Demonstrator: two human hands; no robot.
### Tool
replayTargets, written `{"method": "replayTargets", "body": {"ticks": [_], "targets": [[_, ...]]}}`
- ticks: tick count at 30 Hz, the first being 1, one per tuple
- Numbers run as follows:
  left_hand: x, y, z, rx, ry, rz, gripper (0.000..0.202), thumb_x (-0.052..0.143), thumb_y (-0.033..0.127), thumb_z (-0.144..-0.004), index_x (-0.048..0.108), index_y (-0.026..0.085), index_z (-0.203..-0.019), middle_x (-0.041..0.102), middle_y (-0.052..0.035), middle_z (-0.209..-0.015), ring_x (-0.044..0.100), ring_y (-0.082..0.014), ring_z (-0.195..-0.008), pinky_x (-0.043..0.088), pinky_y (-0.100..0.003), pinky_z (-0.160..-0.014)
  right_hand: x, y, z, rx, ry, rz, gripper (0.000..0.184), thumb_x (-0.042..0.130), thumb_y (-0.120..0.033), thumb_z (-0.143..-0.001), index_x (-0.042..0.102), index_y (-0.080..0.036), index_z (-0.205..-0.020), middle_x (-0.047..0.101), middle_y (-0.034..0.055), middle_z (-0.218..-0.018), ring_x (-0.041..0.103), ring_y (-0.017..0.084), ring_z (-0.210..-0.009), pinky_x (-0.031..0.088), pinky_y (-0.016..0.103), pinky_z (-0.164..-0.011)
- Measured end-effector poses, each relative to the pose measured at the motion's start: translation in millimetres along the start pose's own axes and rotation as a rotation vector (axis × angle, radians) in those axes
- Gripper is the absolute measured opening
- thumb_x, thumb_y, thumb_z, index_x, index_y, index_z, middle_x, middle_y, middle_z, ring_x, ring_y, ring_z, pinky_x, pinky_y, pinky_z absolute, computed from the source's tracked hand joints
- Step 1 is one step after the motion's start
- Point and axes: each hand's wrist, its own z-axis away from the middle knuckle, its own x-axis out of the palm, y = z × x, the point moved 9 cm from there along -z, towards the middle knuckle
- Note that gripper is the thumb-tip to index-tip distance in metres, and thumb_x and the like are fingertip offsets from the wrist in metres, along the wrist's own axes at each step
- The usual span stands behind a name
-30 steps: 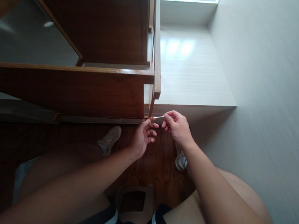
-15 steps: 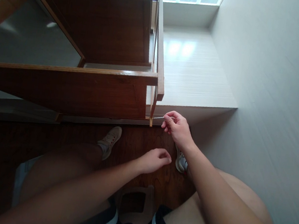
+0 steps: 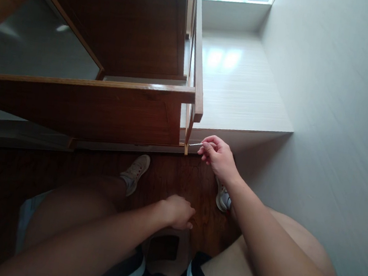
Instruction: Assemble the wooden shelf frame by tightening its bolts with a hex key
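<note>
My right hand [image 3: 218,155] pinches a thin metal rod-like tool [image 3: 195,144], whose tip touches the lower corner of a brown wooden shelf frame [image 3: 187,111]. My left hand [image 3: 177,211] hangs lower, over the dark wooden floor, just above the front edge of a stool seat [image 3: 166,249] between my thighs. Its fingers are curled downward and I see nothing in them.
The wooden shelf unit [image 3: 106,55] fills the upper left, with open compartments. A white ledge [image 3: 237,91] runs under a window at top centre. A grey wall [image 3: 337,108] takes up the right side. My two white shoes [image 3: 135,172] rest on the floor.
My left hand left the shelf corner, where it was next to the tool tip, and dropped down toward the stool. My right hand with the tool has stayed in place.
</note>
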Motion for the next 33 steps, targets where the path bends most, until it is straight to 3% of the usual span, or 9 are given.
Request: {"method": "replayTargets", "body": {"ticks": [7, 13, 16, 29, 33], "targets": [[0.6, 2.3, 1.2, -0.004, -0.025, -0.014, 0.048, 0.049, 0.050, -0.078, 0.067, 0.017, -0.108, 0.067, -0.0181, -0.107, 0.064, -0.0352, -0.099, 0.051, -0.046, -0.078, 2.5, 0.8, -0.1, 0.019, -0.002, 0.014, 0.031, 0.057, -0.047, -0.080, 0.053, -0.018, -0.091, 0.067, 0.0048, -0.089, 0.055, 0.008, -0.058, 0.038, 0.015, -0.042], [8.0, 6.6, 3.7, -0.010, -0.075, -0.027, 0.048, 0.050, 0.050, -0.079, 0.067, 0.018, -0.110, 0.067, -0.0181, -0.107, 0.064, -0.0325, -0.100, 0.052, -0.042, -0.080, 6.7, 5.5, -1.1, 0.046, -0.042, 0.009, 0.029, 0.054, -0.046, -0.084, 0.052, -0.017, -0.091, 0.059, -0.0008, -0.056, 0.046, 0.007, -0.045, 0.034, 0.017, -0.042], [8.6, 8.4, 4.1, -0.009, -0.092, -0.041, 0.049, 0.049, 0.051, -0.079, 0.067, 0.019, -0.111, 0.068, -0.0171, -0.107, 0.064, -0.0309, -0.102, 0.052, -0.041, -0.081, 9.2, 5.6, -0.7, 0.069, -0.057, -0.039, 0.029, 0.053, -0.045, -0.085, 0.053, -0.016, -0.090, 0.056, -0.0017, -0.051, 0.044, 0.007, -0.042, 0.033, 0.017, -0.042], [10.8, 4.2, 3.1, -0.031, -0.113, -0.071, 0.048, 0.048, 0.053, -0.080, 0.066, 0.020, -0.111, 0.067, -0.0138, -0.110, 0.063, -0.0294, -0.105, 0.053, -0.040, -0.084, -2.5, 3.2, -3.8, 0.002, 0.044, 0.024, 0.032, 0.056, -0.048, -0.083, 0.055, -0.017, -0.091, 0.060, 0.0007, -0.063, 0.047, 0.006, -0.048, 0.033, 0.017, -0.042], [11.1, 5.4, 2.8, -0.030, -0.116, -0.072, 0.049, 0.047, 0.053, -0.080, 0.066, 0.020, -0.111, 0.067, -0.0146, -0.110, 0.063, -0.0316, -0.104, 0.054, -0.044, -0.083, -1.7, 2.9, -2.9, 0.006, 0.036, 0.039, 0.031, 0.056, -0.047, -0.083, 0.056, -0.017, -0.090, 0.060, 0.0011, -0.064, 0.048, 0.007, -0.049, 0.034, 0.016, -0.042]]}}
